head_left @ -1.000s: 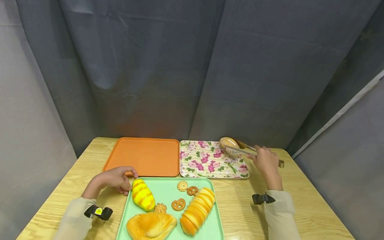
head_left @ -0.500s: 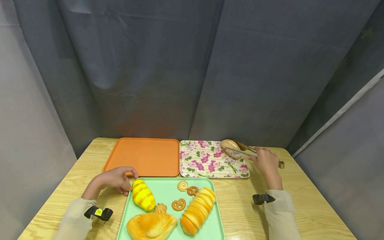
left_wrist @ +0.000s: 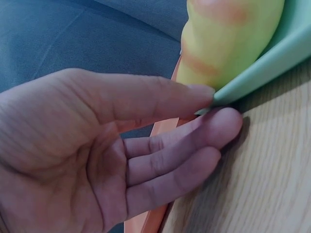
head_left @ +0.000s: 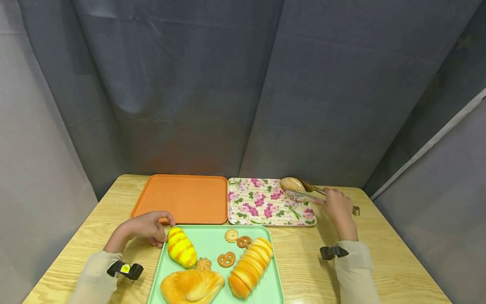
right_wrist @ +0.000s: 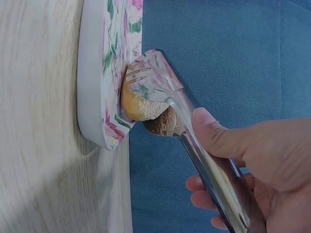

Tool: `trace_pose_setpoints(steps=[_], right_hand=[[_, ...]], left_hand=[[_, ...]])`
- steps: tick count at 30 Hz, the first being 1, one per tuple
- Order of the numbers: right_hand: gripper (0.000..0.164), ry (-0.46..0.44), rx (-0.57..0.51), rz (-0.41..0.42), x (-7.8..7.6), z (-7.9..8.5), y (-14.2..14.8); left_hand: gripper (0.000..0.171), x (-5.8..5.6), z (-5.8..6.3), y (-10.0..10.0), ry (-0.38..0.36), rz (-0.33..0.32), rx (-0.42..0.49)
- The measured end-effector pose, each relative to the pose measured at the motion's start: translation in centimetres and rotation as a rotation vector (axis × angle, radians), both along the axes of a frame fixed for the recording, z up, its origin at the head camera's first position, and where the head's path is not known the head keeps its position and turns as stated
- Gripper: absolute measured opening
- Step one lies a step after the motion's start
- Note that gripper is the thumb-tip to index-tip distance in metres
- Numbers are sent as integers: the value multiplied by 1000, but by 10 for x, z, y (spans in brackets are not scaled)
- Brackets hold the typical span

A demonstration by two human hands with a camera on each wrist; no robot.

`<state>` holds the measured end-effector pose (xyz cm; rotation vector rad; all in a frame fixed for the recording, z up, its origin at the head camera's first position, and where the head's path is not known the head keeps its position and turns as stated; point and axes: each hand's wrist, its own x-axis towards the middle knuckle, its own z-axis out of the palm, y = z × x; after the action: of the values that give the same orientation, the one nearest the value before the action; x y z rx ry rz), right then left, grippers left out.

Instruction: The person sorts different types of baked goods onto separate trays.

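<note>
My right hand (head_left: pixel 337 207) grips metal serving tongs (right_wrist: pixel 187 126) by their arms. The tong heads lie on either side of a round, crumb-topped bun (right_wrist: pixel 138 102) at the far right of the floral tray (head_left: pixel 262 207). In the right wrist view the bun is low against the tray surface. With thumb above and fingers below, my left hand (left_wrist: pixel 121 141) pinches the rim of the light green tray (left_wrist: pixel 272 68) at its far left corner. A yellow striped bread roll (head_left: pixel 181 247) lies on that tray right beside the left fingertips.
An orange tray (head_left: pixel 186 198) adjoins the floral one at the back left. The green tray also bears a ridged long loaf (head_left: pixel 250 268), a folded bread (head_left: pixel 191 287), two pretzels (head_left: pixel 226 259) and small cookies (head_left: pixel 231 236). A grey curtain (head_left: pixel 190 84) hangs behind the table.
The bun and the tong heads have moved slightly right and down on the floral tray. My left hand and the green tray stay as they were.
</note>
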<state>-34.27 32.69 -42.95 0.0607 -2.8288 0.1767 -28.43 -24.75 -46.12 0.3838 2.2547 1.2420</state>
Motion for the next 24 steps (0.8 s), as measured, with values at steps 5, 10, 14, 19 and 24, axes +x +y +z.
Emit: trace_pose_setpoints(steps=[5,10,14,19,24], right_hand=[[57,6,-13,-5,-1,0,1],[60,69,-34,12,0,2,1],[60,98,-54,27,2,6,-1],[59,109,-95,57,4,13,-4],[61,67,-163,118,8,24,-14]], left_hand=[[38,0,1,0,-3,1,0],[38,0,2,1,-2,4,-2],[38,1,2,1,0,10,-10],[38,0,2,1,6,16,-20],[38,-1,0,1,8,17,-23]])
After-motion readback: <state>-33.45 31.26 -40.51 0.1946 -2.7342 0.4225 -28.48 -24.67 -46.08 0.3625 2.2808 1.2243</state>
